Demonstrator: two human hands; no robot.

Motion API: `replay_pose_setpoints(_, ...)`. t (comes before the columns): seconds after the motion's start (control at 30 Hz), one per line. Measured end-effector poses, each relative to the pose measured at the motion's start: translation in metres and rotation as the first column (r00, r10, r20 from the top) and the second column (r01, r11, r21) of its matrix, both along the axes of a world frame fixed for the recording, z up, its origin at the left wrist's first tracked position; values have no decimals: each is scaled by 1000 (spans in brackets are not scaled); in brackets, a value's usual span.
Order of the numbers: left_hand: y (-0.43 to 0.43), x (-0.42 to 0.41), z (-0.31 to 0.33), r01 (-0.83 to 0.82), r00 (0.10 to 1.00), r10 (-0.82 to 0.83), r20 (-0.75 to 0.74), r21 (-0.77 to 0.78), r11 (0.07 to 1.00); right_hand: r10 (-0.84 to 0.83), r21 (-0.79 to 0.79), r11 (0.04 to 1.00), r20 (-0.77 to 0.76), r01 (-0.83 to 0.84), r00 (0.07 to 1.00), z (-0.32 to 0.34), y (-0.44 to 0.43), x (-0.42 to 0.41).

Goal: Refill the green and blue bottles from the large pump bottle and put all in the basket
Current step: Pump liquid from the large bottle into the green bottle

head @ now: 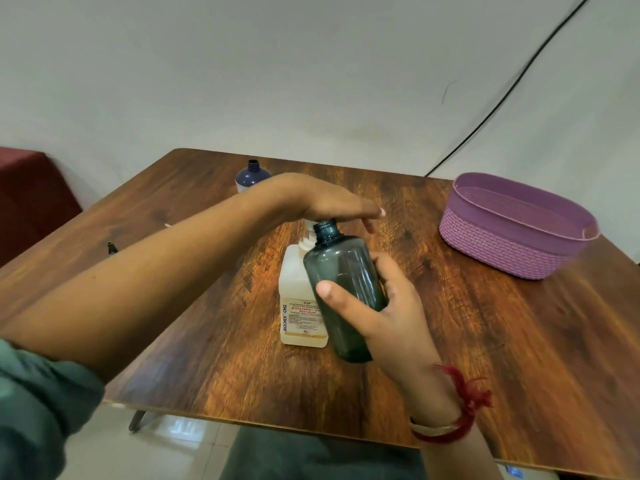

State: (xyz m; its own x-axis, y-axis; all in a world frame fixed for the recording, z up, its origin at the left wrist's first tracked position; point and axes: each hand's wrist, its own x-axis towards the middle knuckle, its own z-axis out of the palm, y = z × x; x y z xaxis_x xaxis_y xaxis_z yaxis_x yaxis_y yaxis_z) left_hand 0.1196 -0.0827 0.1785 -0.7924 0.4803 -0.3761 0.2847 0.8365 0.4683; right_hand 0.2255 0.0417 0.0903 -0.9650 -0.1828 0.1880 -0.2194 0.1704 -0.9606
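Head view showed me the right hand (388,313) gripping the green bottle (343,278), tilted so its open neck sat just beneath the left hand (322,199), pressed flat-fingered on the large pump bottle (298,299).

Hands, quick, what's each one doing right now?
Left hand: open, straight fingers lying over the top of the pump bottle.
Right hand: gripping the green bottle, its neck held up at the pump.
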Motion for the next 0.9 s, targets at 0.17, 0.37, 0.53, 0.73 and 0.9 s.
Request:
replay_pose_setpoints(0.17,-1,1,-15,-67,998,66,18,150,986,36,11,999,12,-36,999,-2,4,-2)
replay_pose_setpoints(0.37,-1,-5,-4,-38,998,35,52,55,998,33,-14,999,23,-33,999,-1,1,-3)
replay_pose_setpoints(0.53,0,-4,-19,-66,996,56,66,160,985,52,-24,998,27,-51,998,-5,4,-1)
replay_pose_setpoints(0.73,7,-8,-6,-22,999,21,34,26,999,46,-16,999,32,-46,998,-3,8,-3)
replay_pose_setpoints(0.9,6,-6,-19,-77,994,66,92,132,988,53,-15,999,31,-52,998,-8,9,-2)
